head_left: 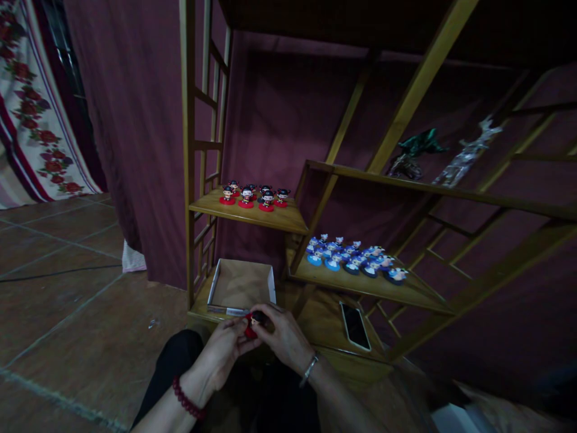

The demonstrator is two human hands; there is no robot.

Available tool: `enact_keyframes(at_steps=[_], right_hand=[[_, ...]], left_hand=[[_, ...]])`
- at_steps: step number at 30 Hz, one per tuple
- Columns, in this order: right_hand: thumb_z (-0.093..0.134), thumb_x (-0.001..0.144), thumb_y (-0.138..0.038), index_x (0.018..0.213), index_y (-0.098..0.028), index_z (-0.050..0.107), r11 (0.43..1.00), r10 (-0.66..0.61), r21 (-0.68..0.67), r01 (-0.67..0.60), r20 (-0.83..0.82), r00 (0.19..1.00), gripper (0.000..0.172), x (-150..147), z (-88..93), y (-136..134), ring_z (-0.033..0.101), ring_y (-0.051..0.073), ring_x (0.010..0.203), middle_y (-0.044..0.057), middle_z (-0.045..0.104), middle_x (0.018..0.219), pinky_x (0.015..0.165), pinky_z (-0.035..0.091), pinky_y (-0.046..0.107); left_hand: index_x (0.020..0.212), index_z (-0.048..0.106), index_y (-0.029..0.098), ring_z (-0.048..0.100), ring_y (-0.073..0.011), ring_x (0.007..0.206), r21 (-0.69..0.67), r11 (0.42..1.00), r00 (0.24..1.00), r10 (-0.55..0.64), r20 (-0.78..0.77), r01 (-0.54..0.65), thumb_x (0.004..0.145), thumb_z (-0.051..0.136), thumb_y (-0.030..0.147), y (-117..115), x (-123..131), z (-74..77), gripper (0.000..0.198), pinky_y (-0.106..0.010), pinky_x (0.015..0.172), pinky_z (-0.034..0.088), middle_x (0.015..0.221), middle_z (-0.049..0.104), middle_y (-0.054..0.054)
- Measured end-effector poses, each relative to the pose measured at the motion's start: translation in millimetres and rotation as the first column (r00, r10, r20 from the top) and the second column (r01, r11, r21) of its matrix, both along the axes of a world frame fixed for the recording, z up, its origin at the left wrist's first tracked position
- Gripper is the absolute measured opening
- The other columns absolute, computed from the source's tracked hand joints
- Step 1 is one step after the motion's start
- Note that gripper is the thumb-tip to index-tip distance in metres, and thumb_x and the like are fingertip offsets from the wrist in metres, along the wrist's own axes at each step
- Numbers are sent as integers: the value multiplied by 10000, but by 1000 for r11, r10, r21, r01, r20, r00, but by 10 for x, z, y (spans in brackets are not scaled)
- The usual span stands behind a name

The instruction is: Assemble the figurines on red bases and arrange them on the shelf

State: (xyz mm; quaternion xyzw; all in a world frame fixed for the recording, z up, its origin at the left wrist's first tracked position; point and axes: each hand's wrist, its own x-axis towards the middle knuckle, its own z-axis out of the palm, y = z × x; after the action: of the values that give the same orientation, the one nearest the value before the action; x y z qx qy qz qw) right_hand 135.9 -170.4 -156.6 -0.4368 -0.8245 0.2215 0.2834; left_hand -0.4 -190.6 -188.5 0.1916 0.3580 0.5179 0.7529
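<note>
Between my two hands is a small dark-haired figurine (255, 320) with a red base. My left hand (224, 346) grips it at the red base, with a dark red bead bracelet on that wrist. Fingers of my right hand (280, 334) close around its dark head; a silvery bracelet circles this wrist. Just beyond the hands lies a shallow open cardboard box (243, 282) on the lowest shelf. Similar figurines (247, 195) on red bases stand in a group on the shelf above it.
Several blue and white figurines (354, 258) crowd the middle right shelf. A phone (355, 326) lies on the lower shelf. Green and clear ornaments (469, 153) stand higher up. Wooden shelf posts (188, 150) rise at the left. A white box (453, 418) is at bottom right.
</note>
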Motion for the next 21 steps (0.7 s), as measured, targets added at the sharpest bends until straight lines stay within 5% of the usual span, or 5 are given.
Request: enact_keyframes(at_steps=[7,21], right_hand=[[522,753,-166,941,-224,600,999,-34,43,33,18,999,212,-8,146,57,572,125,811,7,606,881,736,450,225],[540,737,-158,849,-202,619,998,-26,55,21,76,997,144,-25,301,-42,557,113,726,0,607,784,669,432,207]], left_hand=[[683,585,100,634,-171,710,11,1000,999,23,-22,-23,752,538,91,53,-1,228,84,-382,783,492,738,672,-93],[664,565,95,625,-137,648,-19,999,995,45,-90,-47,750,479,32,-61,6,389,137,-368,771,508,700,666,-77]])
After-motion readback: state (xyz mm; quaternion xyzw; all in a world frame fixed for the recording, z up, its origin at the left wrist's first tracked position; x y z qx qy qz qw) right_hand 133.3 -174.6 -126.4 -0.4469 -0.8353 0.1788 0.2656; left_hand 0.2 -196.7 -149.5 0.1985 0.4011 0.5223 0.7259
